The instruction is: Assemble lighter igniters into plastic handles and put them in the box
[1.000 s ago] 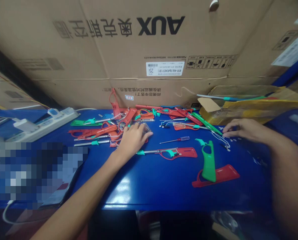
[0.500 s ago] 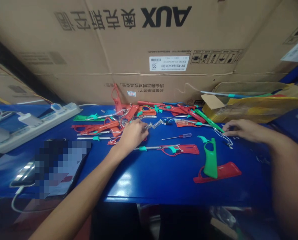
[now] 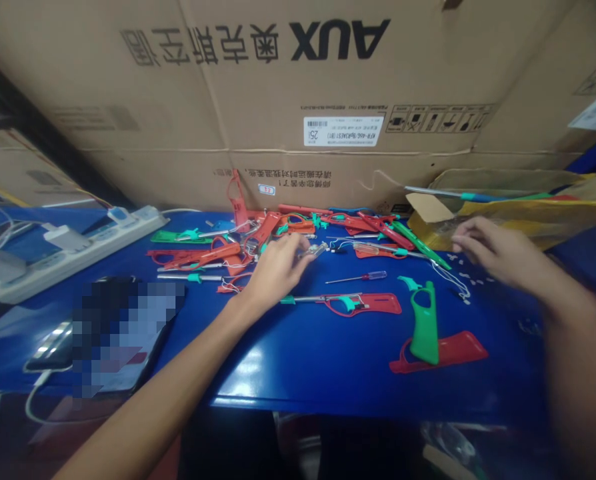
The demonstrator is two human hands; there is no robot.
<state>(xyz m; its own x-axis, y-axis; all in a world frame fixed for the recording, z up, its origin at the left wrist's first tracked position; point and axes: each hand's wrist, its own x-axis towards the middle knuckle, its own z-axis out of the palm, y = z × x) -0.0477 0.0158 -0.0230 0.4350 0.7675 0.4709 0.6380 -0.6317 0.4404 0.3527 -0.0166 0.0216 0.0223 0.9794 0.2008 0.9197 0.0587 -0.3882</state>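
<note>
My left hand [image 3: 278, 265] reaches into the middle of the table, its fingertips closed on a small clear plastic lighter tank [image 3: 319, 249]. My right hand [image 3: 495, 252] is raised at the right with curled fingers; anything between its fingertips is too small to make out. Below it lie several small white pieces [image 3: 462, 265] and thin white wires [image 3: 455, 283]. A screwdriver [image 3: 375, 275] with a clear purple handle lies between the hands. Nearer me is a red half-shell lighter [image 3: 383, 304] with a metal tube and teal trigger.
A green shell [image 3: 425, 327] rests across a red shell [image 3: 461, 350]. More lighter parts [image 3: 218, 252] are heaped along the back, against a large cardboard box [image 3: 258, 100]. A power strip [image 3: 88, 250] and a phone [image 3: 53, 343] are at left, a taped carton [image 3: 518, 217] at right.
My left hand has moved a little right, onto the clear tank. My right hand has lifted slightly away from the wires and small white pieces.
</note>
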